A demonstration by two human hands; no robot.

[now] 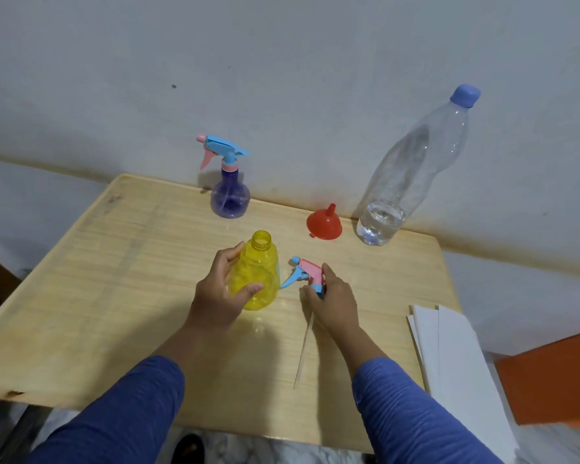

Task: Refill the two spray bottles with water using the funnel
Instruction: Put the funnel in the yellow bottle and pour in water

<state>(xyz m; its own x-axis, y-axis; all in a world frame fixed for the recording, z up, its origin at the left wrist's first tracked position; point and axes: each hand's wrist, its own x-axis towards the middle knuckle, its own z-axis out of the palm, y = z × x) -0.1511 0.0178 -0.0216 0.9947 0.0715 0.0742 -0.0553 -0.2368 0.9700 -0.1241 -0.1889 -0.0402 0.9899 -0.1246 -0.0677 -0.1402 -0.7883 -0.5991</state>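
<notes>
Wooden table (121, 262), yellow bottle (260, 262) gripped, no readable labels

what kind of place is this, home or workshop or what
Most likely a room in a home: a small wooden table pushed against a plain painted wall, marble-patterned floor below, and household items on it, such as a water bottle and funnel.

Near centre: left hand (221, 296) gripping uncapped yellow spray bottle (260, 272); right hand (332, 299) holding pink-blue trigger head (307, 272). Far: purple spray bottle (230, 192), red funnel (324, 224), water bottle (412, 169).
</notes>
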